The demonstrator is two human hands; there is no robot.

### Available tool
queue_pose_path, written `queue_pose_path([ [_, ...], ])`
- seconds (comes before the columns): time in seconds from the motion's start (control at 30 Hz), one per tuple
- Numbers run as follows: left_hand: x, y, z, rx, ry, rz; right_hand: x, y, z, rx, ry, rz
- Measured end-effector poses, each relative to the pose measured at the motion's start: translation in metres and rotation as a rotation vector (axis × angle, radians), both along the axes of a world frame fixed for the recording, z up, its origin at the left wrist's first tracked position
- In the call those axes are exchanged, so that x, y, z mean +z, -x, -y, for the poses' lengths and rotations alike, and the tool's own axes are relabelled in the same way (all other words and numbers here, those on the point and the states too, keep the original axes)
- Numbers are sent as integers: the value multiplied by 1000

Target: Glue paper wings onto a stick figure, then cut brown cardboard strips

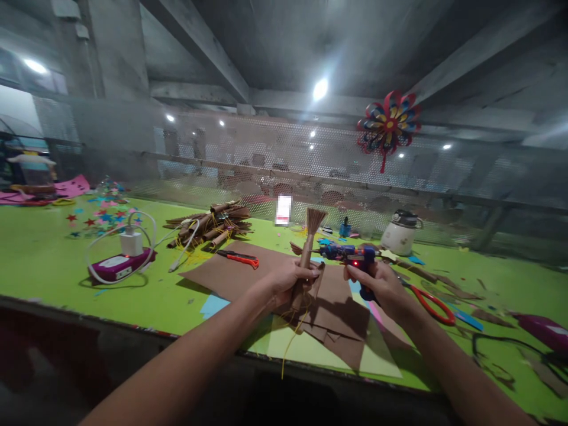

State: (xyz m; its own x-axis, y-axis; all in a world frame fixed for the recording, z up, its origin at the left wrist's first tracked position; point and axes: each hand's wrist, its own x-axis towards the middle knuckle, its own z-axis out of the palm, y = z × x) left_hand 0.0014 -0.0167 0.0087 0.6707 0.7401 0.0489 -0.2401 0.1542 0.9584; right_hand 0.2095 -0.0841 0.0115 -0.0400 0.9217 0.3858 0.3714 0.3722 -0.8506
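My left hand (pixel 290 279) is closed round a small brown paper broom (pixel 306 254), held upright with its fringed end on top. Yellow string (pixel 290 343) hangs below it. In my right hand (pixel 384 287) is a blue glue gun (pixel 355 255) with a red light lit on its side. Its nozzle points left at the broom, close to the upper stem; whether they touch I cannot tell. Under both hands lie brown paper sheets (pixel 346 296) on top of pale yellow paper (pixel 377 358).
A red utility knife (pixel 242 258) lies on the brown paper, with a pile of rolled paper pieces (pixel 217 228) behind. Red-handled scissors (pixel 432 305) and paper scraps are at right. A purple power strip (pixel 122 266) sits left, a white jug (pixel 399 232) back right. A pinwheel (pixel 390 124) hangs above.
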Motion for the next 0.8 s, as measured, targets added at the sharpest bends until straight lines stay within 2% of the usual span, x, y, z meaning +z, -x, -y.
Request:
queue_pose_path([
  [0.33, 1, 1, 2, 16, -9, -62, 0, 2, -2, -44, -48, 37],
  [0.8, 1, -1, 3, 7, 36, -24, 1, 2, -2, 36, -66, 41],
])
